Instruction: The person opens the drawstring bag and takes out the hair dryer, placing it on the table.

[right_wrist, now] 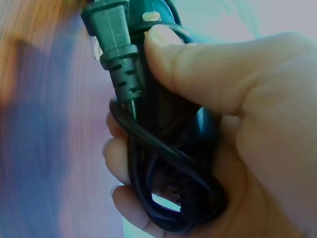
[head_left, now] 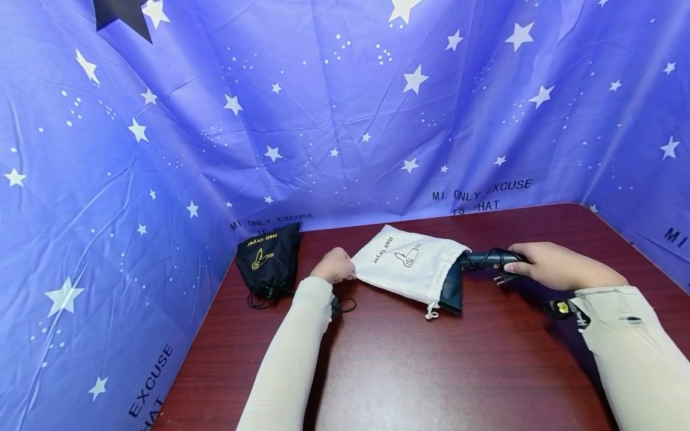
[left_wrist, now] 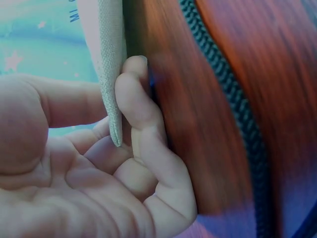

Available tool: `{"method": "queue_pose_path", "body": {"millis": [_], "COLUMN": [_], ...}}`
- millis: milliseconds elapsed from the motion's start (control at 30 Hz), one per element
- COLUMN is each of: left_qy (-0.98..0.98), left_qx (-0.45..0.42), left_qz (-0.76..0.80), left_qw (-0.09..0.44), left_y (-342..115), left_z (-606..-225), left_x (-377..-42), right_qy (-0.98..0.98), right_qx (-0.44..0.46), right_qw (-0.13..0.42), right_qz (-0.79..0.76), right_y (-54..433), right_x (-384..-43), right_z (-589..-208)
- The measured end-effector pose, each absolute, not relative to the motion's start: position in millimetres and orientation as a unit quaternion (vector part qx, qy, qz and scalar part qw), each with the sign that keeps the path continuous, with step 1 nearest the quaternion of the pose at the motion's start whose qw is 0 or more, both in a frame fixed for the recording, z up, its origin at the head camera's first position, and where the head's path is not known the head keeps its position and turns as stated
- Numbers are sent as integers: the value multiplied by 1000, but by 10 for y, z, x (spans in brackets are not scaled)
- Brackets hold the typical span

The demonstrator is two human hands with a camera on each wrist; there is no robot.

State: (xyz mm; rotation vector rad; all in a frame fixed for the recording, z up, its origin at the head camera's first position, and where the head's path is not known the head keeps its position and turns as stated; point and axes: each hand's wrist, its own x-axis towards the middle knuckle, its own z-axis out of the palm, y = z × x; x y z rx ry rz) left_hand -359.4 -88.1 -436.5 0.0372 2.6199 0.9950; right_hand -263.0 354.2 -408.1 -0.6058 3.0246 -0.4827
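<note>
Presently, the cord-wrapped handle [head_left: 489, 259] of a dark hair dryer [head_left: 451, 291] is gripped at the right by the right hand [head_left: 560, 263], while the near-left corner of the white pouch [head_left: 399, 260] is pinched by the left hand [head_left: 333, 266], the dryer being part-covered by the cloth above the table [head_left: 404, 371]. The pouch's mouth could be snagged by the loose plug [head_left: 505, 279] — or the cloth bunched, were the corner let slip. "Hair Dryer" is printed on both the white pouch and the black pouch [head_left: 277, 254] farther left; "MI ONLY EXCUSE" is legible on the far backdrop [head_left: 345, 120].
</note>
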Motion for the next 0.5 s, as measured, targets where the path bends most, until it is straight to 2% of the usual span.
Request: {"method": "queue_pose_path", "body": {"millis": [500], "left_qy": [926], "left_qx": [20], "left_qz": [336], "left_qw": [170], "left_y": [-872], "left_z": [-4371], "left_x": [-3599], "right_qy": [968], "right_qx": [-201], "right_qw": [19], "right_qz": [-152], "right_y": [3598], "right_x": [-2614], "right_z": [-4070]}}
